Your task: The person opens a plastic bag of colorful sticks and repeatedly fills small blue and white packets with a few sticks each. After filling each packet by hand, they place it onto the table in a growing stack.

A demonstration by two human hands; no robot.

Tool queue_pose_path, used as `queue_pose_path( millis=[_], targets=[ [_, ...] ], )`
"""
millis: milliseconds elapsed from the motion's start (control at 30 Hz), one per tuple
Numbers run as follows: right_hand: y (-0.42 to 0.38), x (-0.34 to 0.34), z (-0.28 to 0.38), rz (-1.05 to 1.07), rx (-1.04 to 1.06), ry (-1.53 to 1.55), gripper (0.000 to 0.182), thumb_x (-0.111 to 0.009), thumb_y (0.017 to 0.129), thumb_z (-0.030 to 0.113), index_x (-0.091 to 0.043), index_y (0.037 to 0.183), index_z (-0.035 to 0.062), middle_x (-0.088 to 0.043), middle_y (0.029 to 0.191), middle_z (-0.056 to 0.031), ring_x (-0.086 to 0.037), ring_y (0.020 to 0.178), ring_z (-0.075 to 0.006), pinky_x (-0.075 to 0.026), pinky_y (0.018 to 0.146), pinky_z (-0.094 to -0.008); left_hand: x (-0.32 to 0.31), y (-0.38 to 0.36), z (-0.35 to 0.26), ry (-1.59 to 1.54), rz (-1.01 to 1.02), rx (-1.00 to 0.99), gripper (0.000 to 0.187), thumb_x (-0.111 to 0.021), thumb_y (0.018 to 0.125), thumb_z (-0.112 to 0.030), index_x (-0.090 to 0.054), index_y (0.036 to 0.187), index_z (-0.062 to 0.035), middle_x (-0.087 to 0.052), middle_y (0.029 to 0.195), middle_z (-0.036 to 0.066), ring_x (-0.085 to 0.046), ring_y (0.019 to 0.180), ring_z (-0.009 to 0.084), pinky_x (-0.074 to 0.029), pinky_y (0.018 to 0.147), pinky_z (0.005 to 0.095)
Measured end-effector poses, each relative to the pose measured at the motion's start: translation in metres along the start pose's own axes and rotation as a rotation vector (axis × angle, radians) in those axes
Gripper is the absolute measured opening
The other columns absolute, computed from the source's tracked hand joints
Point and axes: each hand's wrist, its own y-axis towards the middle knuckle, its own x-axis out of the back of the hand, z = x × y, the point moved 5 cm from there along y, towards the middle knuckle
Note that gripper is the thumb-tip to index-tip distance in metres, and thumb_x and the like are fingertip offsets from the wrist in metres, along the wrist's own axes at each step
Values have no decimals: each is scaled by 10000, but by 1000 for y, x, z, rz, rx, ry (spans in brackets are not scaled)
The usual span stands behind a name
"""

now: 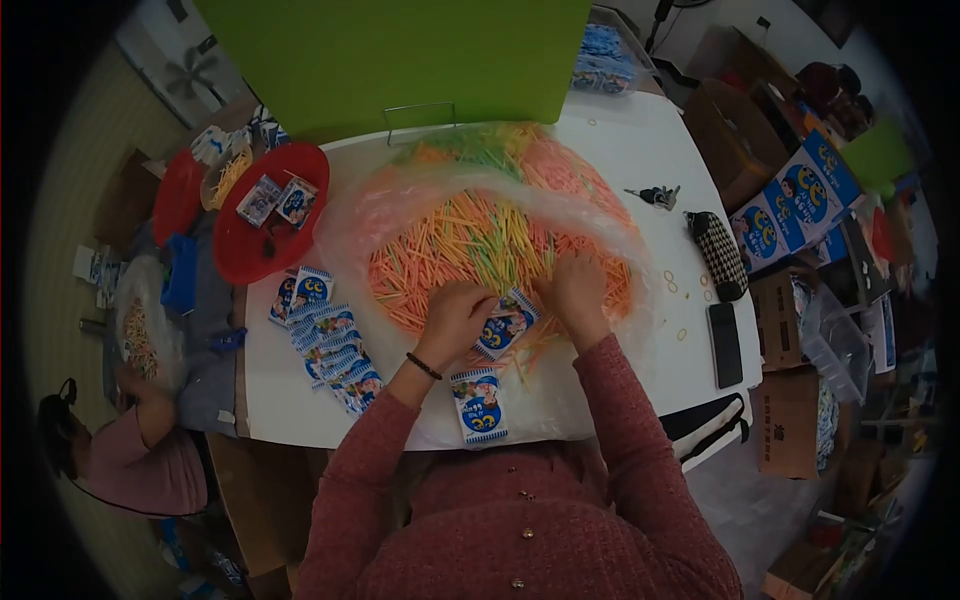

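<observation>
At the centre of the frame the left hand (455,315) has its fingers closed on a small blue-and-white printed paper packet (505,323), held at the lower edge of a big heap of thin orange, yellow and green sticks (480,245) (spread on clear plastic sheeting over the white surface (630,150)). The right hand (575,290) rests on the sticks just right of the packet; whether its fingers grip anything, I cannot tell. A row of similar packets (330,340) lies at lower left, below a round red plastic tray (250,250).

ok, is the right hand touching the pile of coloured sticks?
Touching. The head view shows the right hand pressed down into the pile of orange, yellow and green sticks, fingers resting on them with no gap.
</observation>
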Motion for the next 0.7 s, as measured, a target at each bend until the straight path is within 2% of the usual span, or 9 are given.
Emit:
queue_pose_path(
  millis=[133,200,267,333,367,433,567,633,700],
  targets=[
    [3,-19,1,306,-83,112,332,-730,750,272,-648,820,-42,-660,841,-219,-638,798,-367,-503,701,-444,3,-3,9,-117,-13,123,125,-678,812,-188,-698,848,-69,-623,744,96,-575,795,290,-400,773,431],
    [-4,-12,-4,242,-73,222,258,-695,784,230,-664,837,-20,-669,828,-182,-650,773,-310,-509,695,-422,4,-7,-3,181,-31,25,199,-745,750,-233,-681,854,-75,-595,784,65,-548,814,249,-401,745,390],
    [-15,-2,-3,189,-52,328,191,-659,817,187,-679,853,1,-679,816,-145,-662,748,-254,-516,688,-400,-3,-13,-13,259,-35,3,212,-754,735,-239,-667,848,-82,-577,834,62,-526,862,254,-383,771,395],
    [-23,7,-6,223,-254,928,158,-618,894,145,-661,970,14,-660,816,-103,-630,746,-187,-500,682,-346,-6,-15,-17,336,-44,-14,227,-764,720,-245,-653,842,-89,-560,883,59,-505,910,259,-365,797,400],
    [-25,0,-9,223,-247,923,158,-618,894,145,-661,970,14,-660,816,-103,-630,746,-187,-500,682,-346,-11,-15,-15,313,-1,8,219,-753,727,-239,-632,834,-91,-542,904,63,-489,928,265,-349,807,406],
    [-24,-12,-17,35,-203,1333,179,-568,954,127,-610,1088,15,-645,877,-65,-580,785,-129,-476,706,-303,-17,-14,-12,284,41,21,213,-743,734,-232,-611,826,-92,-524,925,67,-474,947,271,-333,818,412],
    [-35,-14,-21,-15,-157,1353,179,-536,974,116,-588,1124,34,-643,977,-36,-576,858,-119,-468,747,-287,-23,-15,-11,249,35,-15,162,-696,770,-189,-584,823,-85,-528,891,72,-473,924,280,-336,796,412],
    [-39,-6,-16,-20,-84,1057,166,-494,1003,121,-571,1134,54,-600,1017,7,-537,922,-79,-456,816,-243,-20,-12,-11,245,7,-41,146,-681,785,-172,-584,845,-81,-531,885,76,-469,920,287,-338,798,416],
    [-34,-19,-22,47,-144,1192,160,-497,1003,141,-568,1109,44,-597,977,10,-535,883,-83,-456,781,-252,-11,-14,-13,115,-89,-86,142,-650,833,-113,-578,944,-61,-569,903,100,-527,903,302,-391,776,416]
  ],
)
